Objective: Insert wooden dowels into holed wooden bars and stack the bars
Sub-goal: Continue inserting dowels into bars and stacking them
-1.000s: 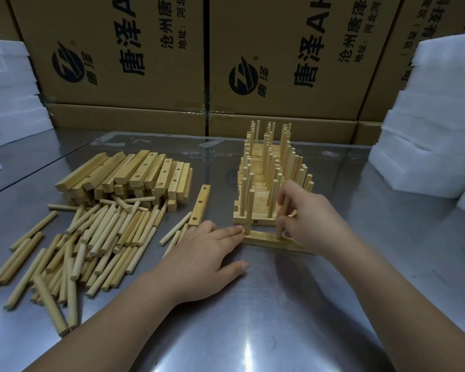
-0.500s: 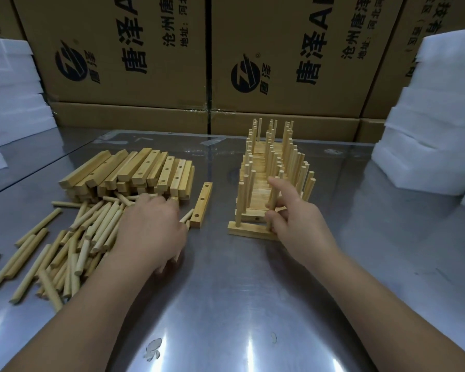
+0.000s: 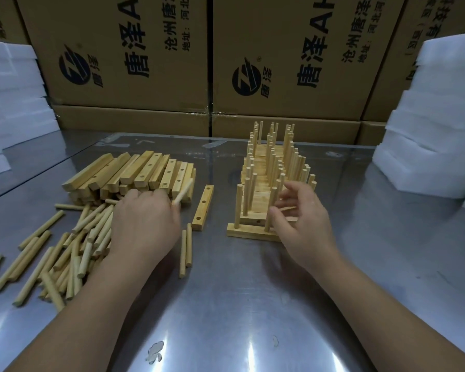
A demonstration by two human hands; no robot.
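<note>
Half a second ago the left hand lay spread over the loose dowels by the left edge of the steel table; now it has drawn up and grips one dowel, which pokes out toward the far edge, smeared by motion; its fingers are hidden under the back of the hand. The right hand has let go of the upright dowel it was pinching and hangs open, fingers loosely spread, just beside the front bar of the stack; that stack, bristling with upright dowels, stands mid-table and runs toward the far edge. The front bar shows two upright dowels; its right end is covered by the right hand. A single holed bar lies between the hands, with a pair of dowels just nearer; the heap of unfilled bars sits beyond the left hand. Cardboard boxes line the far edge; white foam blocks at both sides are cut off by the frame.
</note>
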